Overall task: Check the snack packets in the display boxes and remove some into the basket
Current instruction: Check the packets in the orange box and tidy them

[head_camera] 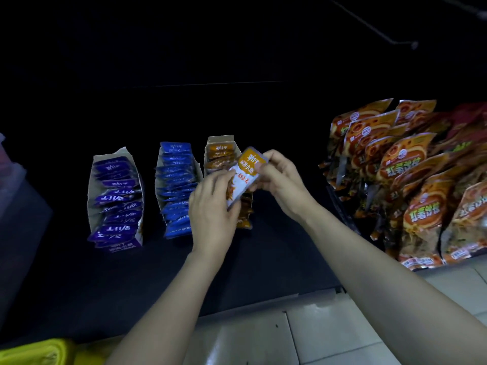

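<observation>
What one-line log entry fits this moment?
stage: checking | left hand: grips orange packet | right hand: pinches its top | orange box: behind hands

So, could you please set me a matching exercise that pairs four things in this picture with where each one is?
Things:
1. purple packets
2. blue packets
3. orange-and-white packet
4. large orange bags

Places:
A. pinched between left hand and right hand
B. piled at the far right
C. in the leftmost display box
D. in the middle display box

Pairs: 1-C, 2-D, 3-A, 4-B
</observation>
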Demonstrator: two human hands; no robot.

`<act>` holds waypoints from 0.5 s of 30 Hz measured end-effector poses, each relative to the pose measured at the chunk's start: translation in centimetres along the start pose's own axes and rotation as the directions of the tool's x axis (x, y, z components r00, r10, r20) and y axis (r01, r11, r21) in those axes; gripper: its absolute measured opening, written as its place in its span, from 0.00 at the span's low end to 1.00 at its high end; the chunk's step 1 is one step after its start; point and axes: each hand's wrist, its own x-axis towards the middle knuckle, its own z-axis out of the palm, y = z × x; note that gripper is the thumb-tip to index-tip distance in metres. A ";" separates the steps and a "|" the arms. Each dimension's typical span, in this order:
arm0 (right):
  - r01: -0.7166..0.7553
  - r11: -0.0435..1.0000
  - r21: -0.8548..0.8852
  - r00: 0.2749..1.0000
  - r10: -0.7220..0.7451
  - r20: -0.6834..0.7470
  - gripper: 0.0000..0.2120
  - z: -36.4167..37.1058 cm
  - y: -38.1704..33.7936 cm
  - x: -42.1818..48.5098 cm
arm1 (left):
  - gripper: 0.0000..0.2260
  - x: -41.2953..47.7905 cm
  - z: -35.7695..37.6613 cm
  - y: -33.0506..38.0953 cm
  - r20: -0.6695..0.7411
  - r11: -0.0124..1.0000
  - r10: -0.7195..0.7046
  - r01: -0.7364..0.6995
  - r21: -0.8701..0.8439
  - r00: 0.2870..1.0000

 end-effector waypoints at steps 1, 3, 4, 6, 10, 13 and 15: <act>0.004 1.000 0.005 0.999 -0.004 0.052 0.03 0.0 0.0 -0.2 | 0.17 0.0 -0.2 0.1 -0.031 0.998 -0.020 0.018 -0.064 0.999; 0.029 0.996 -0.080 0.997 -0.023 0.078 0.09 0.0 0.1 -0.5 | 0.10 0.0 -0.7 0.3 -0.068 0.972 -0.118 0.101 -0.212 0.991; 0.037 0.988 -0.147 0.999 -0.030 0.044 0.12 0.0 0.2 -0.6 | 0.09 0.1 -0.8 0.3 -0.052 0.939 -0.193 0.170 -0.298 0.980; 0.030 0.976 -0.214 0.997 -0.045 -0.064 0.15 0.2 0.3 -0.5 | 0.07 0.4 -0.8 0.0 0.057 0.818 -0.327 0.313 -0.482 0.943; 0.012 0.992 -0.123 0.993 -0.026 -0.117 0.11 0.5 0.0 -0.4 | 0.07 0.7 -0.9 0.1 0.262 0.502 -0.415 0.459 -0.733 0.871; 0.033 0.994 -0.106 0.992 -0.045 -0.116 0.10 0.7 -0.3 -0.4 | 0.06 0.7 -0.9 0.3 0.393 0.337 -0.470 0.571 -0.748 0.791; 0.043 0.995 -0.095 0.992 -0.054 -0.113 0.09 0.9 -0.3 -0.5 | 0.07 0.7 -0.8 0.2 0.466 0.268 -0.509 0.648 -0.713 0.724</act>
